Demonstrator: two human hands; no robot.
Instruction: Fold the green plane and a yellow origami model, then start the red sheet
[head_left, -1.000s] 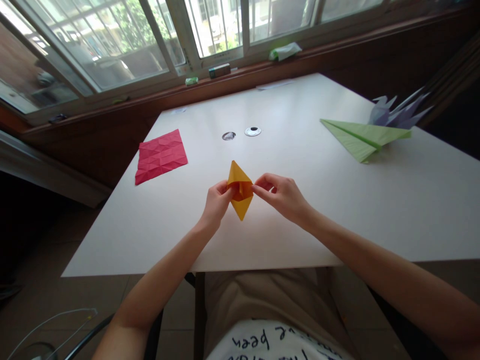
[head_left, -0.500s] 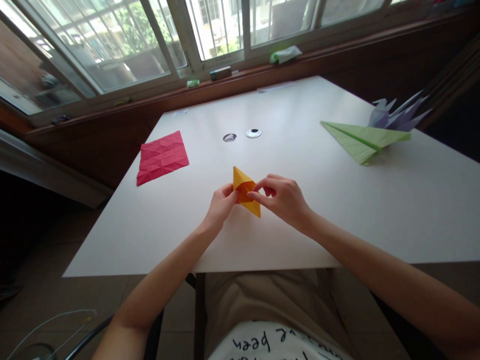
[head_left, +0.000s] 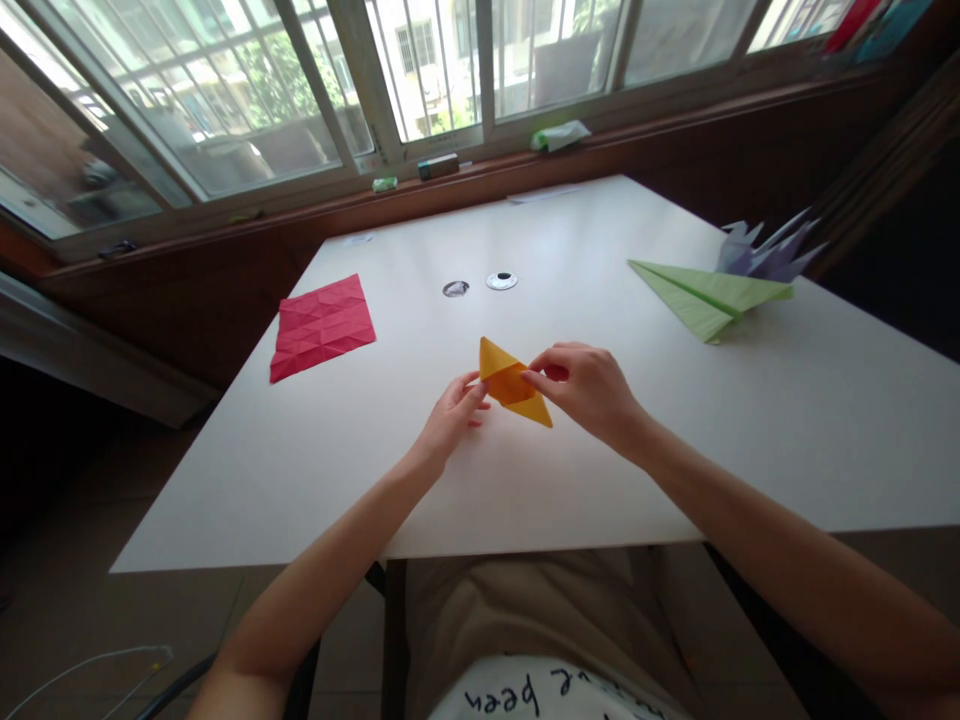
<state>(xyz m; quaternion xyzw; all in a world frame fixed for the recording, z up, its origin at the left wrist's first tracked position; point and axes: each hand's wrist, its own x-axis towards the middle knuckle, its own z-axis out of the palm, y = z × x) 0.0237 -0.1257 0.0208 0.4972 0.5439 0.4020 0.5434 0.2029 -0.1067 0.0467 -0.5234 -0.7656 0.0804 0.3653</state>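
Surface: one white table (head_left: 735, 440), square-cornered, near edge toward the person.
Room: a row of sliding windows (head_left: 450, 70) at 12 o'clock above a dark wooden sill; tiled floor below.
Orange paper: one folded orange origami piece (head_left: 513, 383) near the table's middle, tilted, points toward 11 and 4 o'clock.
Left hand (head_left: 452, 415): fingertips together at the fold's 8 o'clock edge; whether they pinch or only touch is unclear.
Right hand (head_left: 589, 385): thumb and forefinger clamped on the fold's right side.
Red paper: one creased red sheet (head_left: 322, 322), flat, at 10 o'clock.
Green paper: one green paper plane (head_left: 705, 296) at 2 o'clock.
Purple paper: one purple folded figure (head_left: 765, 255) just behind it.
Table holes: two round grommets (head_left: 501, 281) at 12 o'clock.
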